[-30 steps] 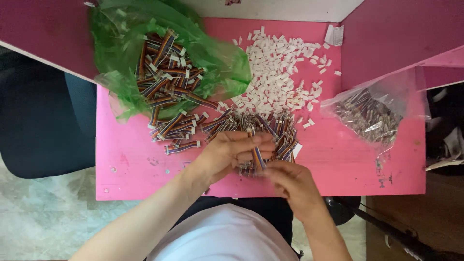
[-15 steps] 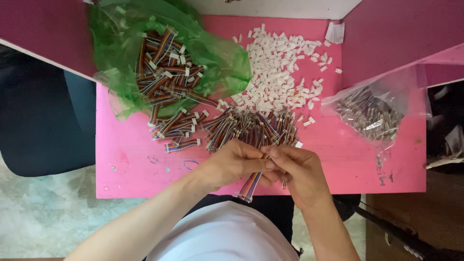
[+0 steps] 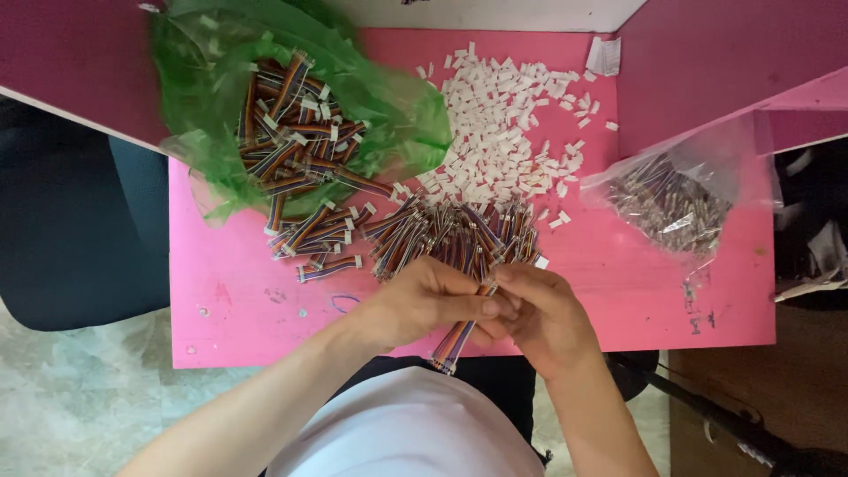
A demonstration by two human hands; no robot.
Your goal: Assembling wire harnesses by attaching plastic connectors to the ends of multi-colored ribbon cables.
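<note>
Spanning most of the view, a pink table (image 3: pixel 265 291) is seen from above, and every place below is given relative to it. At its far left corner a green plastic bag (image 3: pixel 212 79) is spread open, with striped ribbon cables spilling from it. A heap of small white connector housings (image 3: pixel 508 132) is scattered along the far middle, and a clear plastic bag (image 3: pixel 676 199) of wire pieces is laid at the right edge. A loose pile of ribbon cables (image 3: pixel 450 234) is spread at the centre. At the near edge, a single ribbon cable (image 3: pixel 458 340) is pinched between both hands: the left hand (image 3: pixel 433 300) is closed around its upper part, the right hand (image 3: pixel 548 314) is curled against it, and its free end is left hanging past the table edge.
</note>
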